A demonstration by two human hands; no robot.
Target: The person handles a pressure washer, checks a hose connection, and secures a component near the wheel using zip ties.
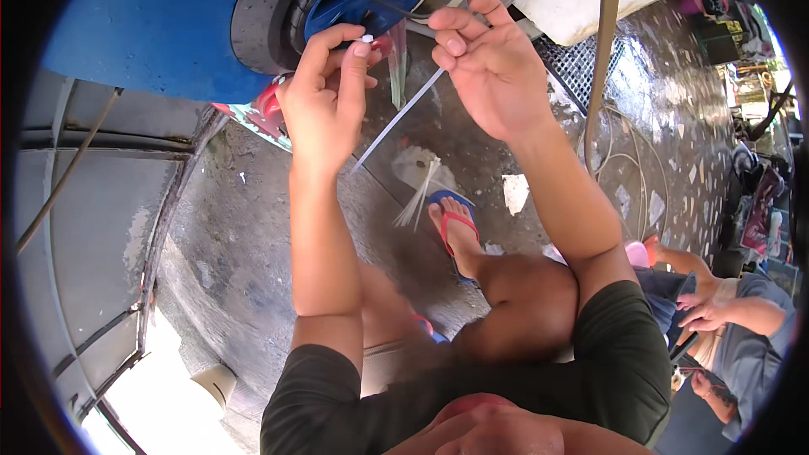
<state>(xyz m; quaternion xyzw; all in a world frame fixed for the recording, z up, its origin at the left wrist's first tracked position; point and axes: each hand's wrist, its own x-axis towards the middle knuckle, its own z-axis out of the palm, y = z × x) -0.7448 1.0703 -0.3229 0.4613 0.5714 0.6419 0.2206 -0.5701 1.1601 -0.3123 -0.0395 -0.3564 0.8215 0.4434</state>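
Observation:
My left hand (329,93) pinches a small white plastic piece (367,39) just below a blue-rimmed wheel (350,4) with a dark tire. My right hand (497,76), right of it, has curled fingers at the upper end of a long thin white plastic strip (396,120), which slants down toward my left wrist. A black cable (392,10) runs across the wheel and behind my right fingertips. The wheel sits beside a large blue body panel (143,34). Several similar white strips (421,194) lie on the ground near my sandaled foot.
Grey metal panels (118,219) with a leaning rod stand at the left. A tan strap (602,50) hangs at the right, by a black grate (573,67) and coiled hoses (636,168). Another person (742,329) is at the lower right, beside assorted clutter.

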